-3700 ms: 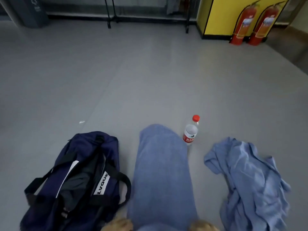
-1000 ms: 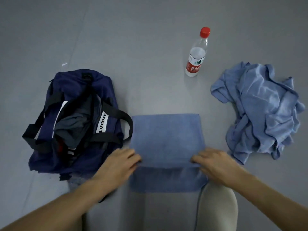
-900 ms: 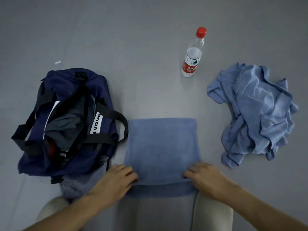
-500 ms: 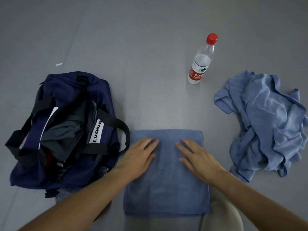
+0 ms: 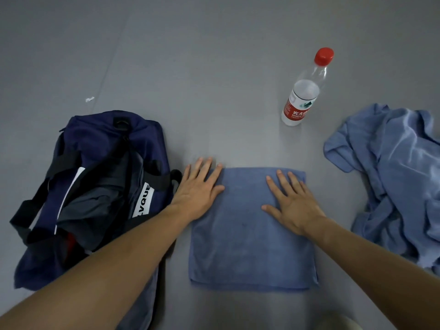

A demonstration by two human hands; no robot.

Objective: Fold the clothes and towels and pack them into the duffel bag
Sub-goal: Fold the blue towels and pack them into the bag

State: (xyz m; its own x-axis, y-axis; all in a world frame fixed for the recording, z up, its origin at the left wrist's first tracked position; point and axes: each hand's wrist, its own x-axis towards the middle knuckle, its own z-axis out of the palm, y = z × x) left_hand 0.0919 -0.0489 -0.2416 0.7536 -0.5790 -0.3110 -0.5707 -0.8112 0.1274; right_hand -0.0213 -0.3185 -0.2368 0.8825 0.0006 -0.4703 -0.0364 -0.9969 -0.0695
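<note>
Left hand (image 5: 198, 189): fingers straight, slightly spread, palm flat on the far left corner of the folded blue towel (image 5: 252, 239), fingertips past its edge onto the grey floor (image 5: 214, 79). Right hand (image 5: 294, 203): fingers splayed, pressing flat on the towel's far right part. Towel: soft nap, squarish, lying on the floor. Navy duffel bag (image 5: 100, 144) just left, unzipped, dark fabric inside. Crumpled blue cloth (image 5: 400, 175) right. Clear plastic bottle (image 5: 303, 91), red cap, upright beyond.

Matt, nappy cloth is seen in the towel (image 5: 252, 234); smooth woven fabric in the duffel bag (image 5: 100, 148); clear glossy plastic in the bottle (image 5: 302, 91); the floor (image 5: 190, 67) is shown smooth and matt
</note>
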